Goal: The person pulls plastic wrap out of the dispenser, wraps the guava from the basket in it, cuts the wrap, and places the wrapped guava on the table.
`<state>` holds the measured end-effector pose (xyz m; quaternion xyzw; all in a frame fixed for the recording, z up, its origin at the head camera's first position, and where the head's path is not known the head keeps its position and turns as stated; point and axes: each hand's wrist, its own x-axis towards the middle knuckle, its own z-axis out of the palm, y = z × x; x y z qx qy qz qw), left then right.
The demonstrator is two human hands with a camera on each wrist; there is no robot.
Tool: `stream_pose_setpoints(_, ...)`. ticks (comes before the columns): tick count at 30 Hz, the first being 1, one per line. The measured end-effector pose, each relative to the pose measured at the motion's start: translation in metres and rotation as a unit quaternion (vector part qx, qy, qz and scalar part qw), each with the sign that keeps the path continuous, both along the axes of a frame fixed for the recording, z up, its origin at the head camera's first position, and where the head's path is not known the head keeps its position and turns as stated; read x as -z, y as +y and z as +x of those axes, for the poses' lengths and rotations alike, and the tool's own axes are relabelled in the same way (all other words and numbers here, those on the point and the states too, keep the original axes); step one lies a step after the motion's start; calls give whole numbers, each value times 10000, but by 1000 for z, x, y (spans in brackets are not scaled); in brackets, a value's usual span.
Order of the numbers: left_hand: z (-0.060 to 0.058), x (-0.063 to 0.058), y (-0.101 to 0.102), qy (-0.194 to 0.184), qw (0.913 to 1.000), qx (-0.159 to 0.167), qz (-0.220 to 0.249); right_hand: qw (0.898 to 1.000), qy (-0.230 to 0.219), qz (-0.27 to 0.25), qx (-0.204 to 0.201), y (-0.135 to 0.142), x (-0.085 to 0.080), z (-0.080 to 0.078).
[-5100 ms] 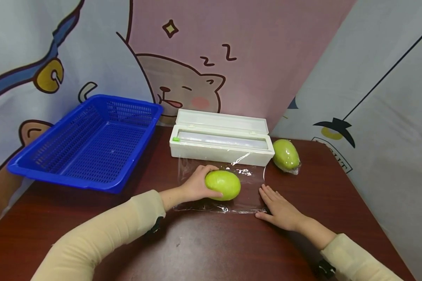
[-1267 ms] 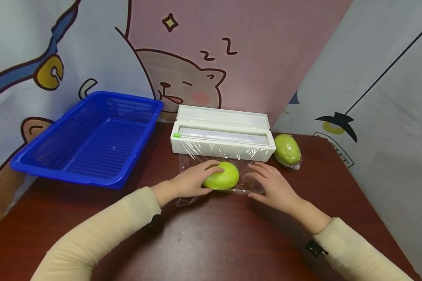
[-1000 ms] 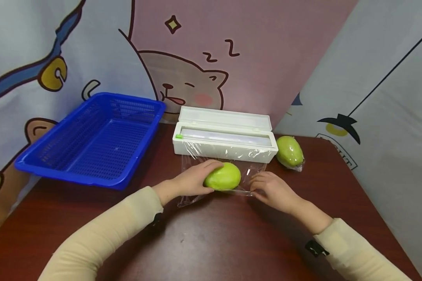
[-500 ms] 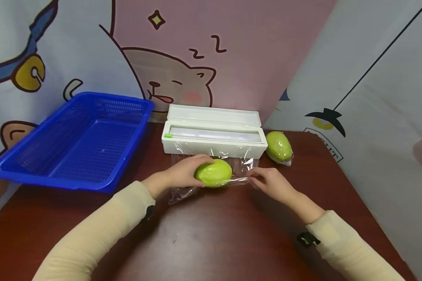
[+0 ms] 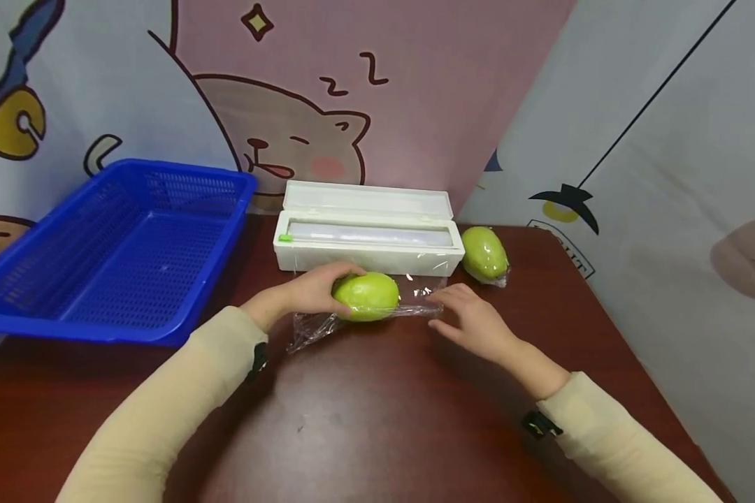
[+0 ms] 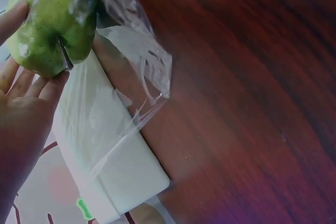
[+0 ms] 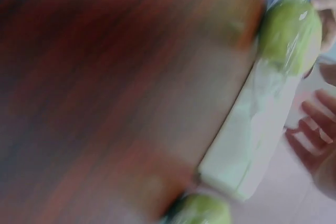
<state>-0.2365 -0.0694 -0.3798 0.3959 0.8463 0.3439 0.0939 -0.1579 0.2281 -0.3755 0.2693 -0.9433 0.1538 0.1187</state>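
Note:
My left hand (image 5: 317, 288) holds an oval yellow-green fruit (image 5: 371, 295) between thumb and fingers. In the left wrist view, the fruit (image 6: 47, 19) shows a dimpled end with a short stem. Beneath it lies clear cling film (image 5: 418, 286), its near edge folded up over the fruit's front. At the left, a crumpled corner of the film (image 6: 157, 72) hangs loose. To the right, my right hand (image 5: 475, 325) is beside the film's edge with fingers apart; in the right wrist view nothing shows between its fingers. The film runs from a white dispenser box (image 5: 371, 258) with its lid raised.
A second green fruit (image 5: 484, 253), wrapped in film, sits at the box's right end. A blue plastic basket (image 5: 170, 330) stands on the left of the brown table (image 5: 352, 419). A green slider (image 5: 285, 238) is at the box's left end. A printed cloth (image 5: 440, 105) hangs behind.
The right hand went from lying flat at the film's edge to pinching and lifting it against the fruit, then opened. The left hand stays on the fruit. The head view has shifted right.

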Motion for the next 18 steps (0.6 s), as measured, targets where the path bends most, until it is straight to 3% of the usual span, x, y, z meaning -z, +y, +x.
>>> stream_pose_setpoints(3,-1,1,1,22,10000,28,-23,9999,-102,20,-86,-10,4,-6)
stream_pose_setpoints(6,0,1,4,90,9999,80,-70,9965,-532,-618,-196,-12,9,-11)
stream_pose_setpoints(10,3,2,8,25,9999,57,-112,9805,-1306,-1470,50,-9,8,-12)
stream_pose_setpoints(18,7,2,4,110,9997,-86,-179,9684,-1735,-1777,231,-12,1,-18)
